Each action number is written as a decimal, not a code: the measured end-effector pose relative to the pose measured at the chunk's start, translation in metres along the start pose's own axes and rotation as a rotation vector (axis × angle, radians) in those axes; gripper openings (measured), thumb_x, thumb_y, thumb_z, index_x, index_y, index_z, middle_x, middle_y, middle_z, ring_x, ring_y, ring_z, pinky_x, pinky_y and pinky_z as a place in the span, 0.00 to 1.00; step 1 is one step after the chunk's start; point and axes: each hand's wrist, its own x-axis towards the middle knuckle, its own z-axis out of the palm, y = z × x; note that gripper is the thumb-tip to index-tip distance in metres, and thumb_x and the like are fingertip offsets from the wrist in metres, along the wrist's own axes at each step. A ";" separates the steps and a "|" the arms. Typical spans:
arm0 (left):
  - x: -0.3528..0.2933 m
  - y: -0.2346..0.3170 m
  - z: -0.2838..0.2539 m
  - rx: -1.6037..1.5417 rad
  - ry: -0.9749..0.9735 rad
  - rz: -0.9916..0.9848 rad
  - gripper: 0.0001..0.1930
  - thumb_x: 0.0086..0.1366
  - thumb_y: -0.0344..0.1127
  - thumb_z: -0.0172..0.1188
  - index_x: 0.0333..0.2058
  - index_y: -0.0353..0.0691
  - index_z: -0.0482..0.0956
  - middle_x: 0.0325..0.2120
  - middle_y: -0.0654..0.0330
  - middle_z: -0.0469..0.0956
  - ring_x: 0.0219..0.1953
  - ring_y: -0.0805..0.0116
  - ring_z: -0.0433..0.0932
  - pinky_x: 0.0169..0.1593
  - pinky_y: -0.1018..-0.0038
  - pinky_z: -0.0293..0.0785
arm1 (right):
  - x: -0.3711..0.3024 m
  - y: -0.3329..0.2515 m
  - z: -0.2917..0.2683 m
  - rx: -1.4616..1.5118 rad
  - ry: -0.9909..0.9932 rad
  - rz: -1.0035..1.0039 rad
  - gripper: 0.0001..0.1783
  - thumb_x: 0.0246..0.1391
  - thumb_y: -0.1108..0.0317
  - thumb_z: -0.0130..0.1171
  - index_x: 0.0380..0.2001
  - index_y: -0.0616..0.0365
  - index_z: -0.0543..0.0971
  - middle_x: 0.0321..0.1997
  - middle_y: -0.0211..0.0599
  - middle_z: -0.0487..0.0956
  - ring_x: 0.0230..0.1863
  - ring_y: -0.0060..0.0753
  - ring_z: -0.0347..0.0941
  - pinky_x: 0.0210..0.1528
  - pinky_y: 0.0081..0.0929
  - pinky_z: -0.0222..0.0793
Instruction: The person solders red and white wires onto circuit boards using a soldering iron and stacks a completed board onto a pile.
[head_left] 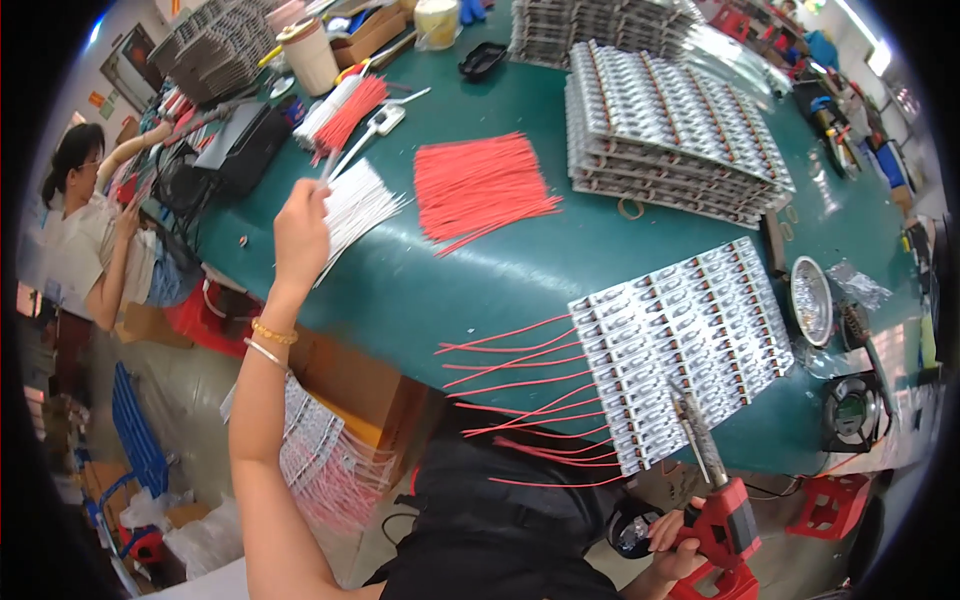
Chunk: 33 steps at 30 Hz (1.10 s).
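My left hand [303, 228] is stretched out over the table at the far left, beside a pile of white wires [360, 205]. Its fingers are pinched together, and a thin greyish piece shows at their tips, too small to name. Low on the right, my right hand [672, 545] grips a red soldering gun [722, 525]. The gun's metal nose points up across a white panel of small circuit boards [680, 350], which lies slanted at the table's near edge. Several red wires [540, 405] stick out leftward from the panel's left edge. A flat pile of red wires [485, 185] lies farther back.
A tall stack of similar panels [670, 130] stands at the back right. Right of the panel are a metal dish [811, 300] and a small black fan [852, 410]. Wired panels [310, 430] hang low by a cardboard box. Another person [90, 230] sits at the left.
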 end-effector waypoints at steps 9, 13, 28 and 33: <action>-0.007 0.040 -0.012 -0.807 0.355 -0.078 0.12 0.76 0.38 0.44 0.43 0.38 0.74 0.22 0.72 0.62 0.22 0.86 0.57 0.23 0.84 0.53 | 0.002 0.005 0.001 -0.012 0.016 0.016 0.40 0.59 0.45 0.59 0.56 0.74 0.64 0.10 0.27 0.64 0.09 0.22 0.62 0.16 0.21 0.63; -0.025 0.057 0.018 -0.754 0.246 -0.051 0.13 0.77 0.40 0.42 0.43 0.37 0.72 0.24 0.69 0.64 0.24 0.82 0.63 0.30 0.83 0.63 | 0.003 0.000 0.006 -0.013 0.051 0.004 0.40 0.59 0.44 0.58 0.56 0.73 0.63 0.10 0.26 0.63 0.09 0.21 0.59 0.15 0.21 0.62; -0.049 0.114 0.041 -0.717 -0.619 -0.124 0.09 0.70 0.34 0.57 0.34 0.35 0.74 0.17 0.67 0.71 0.21 0.84 0.65 0.25 0.81 0.60 | 0.033 -0.019 0.061 -0.187 0.056 0.076 0.52 0.51 0.36 0.62 0.59 0.75 0.61 0.12 0.25 0.65 0.11 0.21 0.62 0.19 0.22 0.63; -0.060 0.134 0.065 -0.630 -0.768 0.008 0.11 0.65 0.36 0.61 0.31 0.32 0.76 0.21 0.58 0.76 0.25 0.73 0.71 0.32 0.73 0.69 | 0.047 -0.033 0.092 -0.339 0.009 0.174 0.23 0.51 0.49 0.69 0.20 0.59 0.77 0.20 0.30 0.75 0.22 0.27 0.73 0.25 0.25 0.66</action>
